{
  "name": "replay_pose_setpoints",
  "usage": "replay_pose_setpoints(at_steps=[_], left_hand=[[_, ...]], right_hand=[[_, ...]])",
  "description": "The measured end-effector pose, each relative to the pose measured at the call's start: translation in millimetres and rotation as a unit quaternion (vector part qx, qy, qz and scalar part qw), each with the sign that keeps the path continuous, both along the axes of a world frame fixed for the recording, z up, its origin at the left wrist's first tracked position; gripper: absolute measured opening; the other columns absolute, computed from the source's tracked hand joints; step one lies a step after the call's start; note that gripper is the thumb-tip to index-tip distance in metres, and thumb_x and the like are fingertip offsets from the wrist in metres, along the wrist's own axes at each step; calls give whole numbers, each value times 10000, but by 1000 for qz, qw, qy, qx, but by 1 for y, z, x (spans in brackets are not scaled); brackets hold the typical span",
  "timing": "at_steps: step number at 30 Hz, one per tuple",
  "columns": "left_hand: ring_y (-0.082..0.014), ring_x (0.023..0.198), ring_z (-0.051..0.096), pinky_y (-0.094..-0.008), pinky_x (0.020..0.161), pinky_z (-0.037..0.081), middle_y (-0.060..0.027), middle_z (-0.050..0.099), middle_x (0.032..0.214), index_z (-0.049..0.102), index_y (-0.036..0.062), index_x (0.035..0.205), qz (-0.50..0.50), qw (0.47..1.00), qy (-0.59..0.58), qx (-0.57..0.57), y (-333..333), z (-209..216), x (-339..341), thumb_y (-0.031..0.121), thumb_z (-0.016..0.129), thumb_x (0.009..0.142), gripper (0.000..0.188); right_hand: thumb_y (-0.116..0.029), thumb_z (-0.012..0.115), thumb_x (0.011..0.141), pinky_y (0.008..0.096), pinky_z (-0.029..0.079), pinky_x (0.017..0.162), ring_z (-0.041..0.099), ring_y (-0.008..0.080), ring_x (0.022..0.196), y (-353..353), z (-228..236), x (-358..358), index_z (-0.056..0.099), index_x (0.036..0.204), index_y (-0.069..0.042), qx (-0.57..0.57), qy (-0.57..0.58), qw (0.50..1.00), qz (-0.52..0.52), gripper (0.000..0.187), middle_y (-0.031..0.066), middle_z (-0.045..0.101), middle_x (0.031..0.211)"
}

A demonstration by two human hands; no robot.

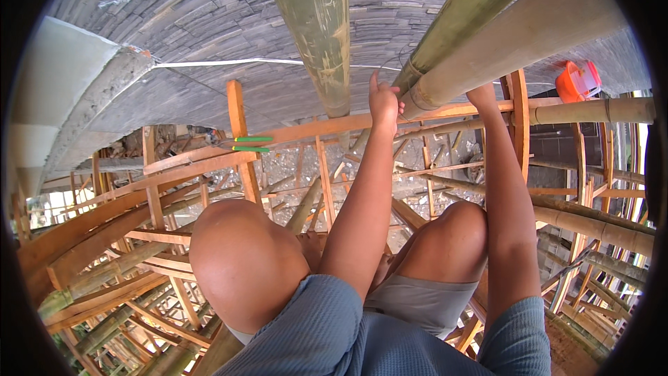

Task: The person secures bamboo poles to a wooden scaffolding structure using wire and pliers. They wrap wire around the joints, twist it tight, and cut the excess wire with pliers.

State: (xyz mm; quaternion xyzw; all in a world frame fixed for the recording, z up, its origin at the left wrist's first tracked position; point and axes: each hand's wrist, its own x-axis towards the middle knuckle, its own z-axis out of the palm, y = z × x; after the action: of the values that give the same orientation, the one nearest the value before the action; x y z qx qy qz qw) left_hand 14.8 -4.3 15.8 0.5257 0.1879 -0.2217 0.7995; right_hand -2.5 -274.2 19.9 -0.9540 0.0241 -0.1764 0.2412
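My left hand (pixel 384 103) reaches up to where two thick bamboo poles (pixel 487 24) cross an orange wooden beam (pixel 327 125). Its fingers pinch a thin wire (pixel 402 64) looped around the poles, index finger raised. My right hand (pixel 483 94) grips the underside of the lower bamboo pole, and the pole hides its fingers. Both my bare knees (pixel 240 254) are bent below my arms. Green-handled pliers (pixel 245 144) lie on a wooden rail to the left, away from both hands.
A greenish bamboo pole (pixel 316 24) runs up the middle. An orange plastic object (pixel 577 80) sits on a pole at the right. Below is a lattice of bamboo and orange timbers (pixel 111 264), with rubble far beneath. A grey block wall (pixel 202 21) and concrete ledge (pixel 62 90) stand ahead.
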Motion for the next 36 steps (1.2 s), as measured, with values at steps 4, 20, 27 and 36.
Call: replay_pose_setpoints(at_steps=[4, 20, 27, 36], left_hand=[[-154, 589, 529, -284, 490, 441, -144, 609, 1142, 311, 79, 1498, 7, 1000, 10, 14, 15, 8, 12, 428, 365, 1059, 564], [-90, 541, 363, -217, 471, 291, -11, 548, 901, 503, 129, 978, 57, 936, 2, -346, 25, -27, 18, 370, 444, 1072, 266], [-86, 642, 421, -240, 549, 351, -21, 589, 1057, 541, 122, 998, 168, 923, 38, -345, 1, -22, -76, 373, 539, 1033, 254], [-102, 662, 429, -252, 578, 361, -40, 572, 1045, 551, 92, 1001, 116, 905, 65, -405, 5, -28, -107, 289, 601, 1013, 203]], right_hand=[[-209, 720, 860, 439, 459, 999, 565, 347, 1236, 13, -6, 13, 609, 1274, -47, 34, -11, 999, -15, 458, 182, 616, 1308], [-286, 748, 866, 413, 497, 969, 593, 286, 1188, 10, -30, 43, 563, 1334, -35, 161, -152, 975, -29, 563, 142, 622, 1298], [-256, 557, 942, 399, 560, 829, 696, 246, 982, 29, 62, -15, 648, 1220, -22, 293, 371, 856, -206, 375, 124, 706, 1143], [-150, 563, 955, 400, 585, 773, 695, 247, 897, 104, 47, -41, 634, 1070, 61, 557, 350, 721, -218, 250, 169, 693, 987]])
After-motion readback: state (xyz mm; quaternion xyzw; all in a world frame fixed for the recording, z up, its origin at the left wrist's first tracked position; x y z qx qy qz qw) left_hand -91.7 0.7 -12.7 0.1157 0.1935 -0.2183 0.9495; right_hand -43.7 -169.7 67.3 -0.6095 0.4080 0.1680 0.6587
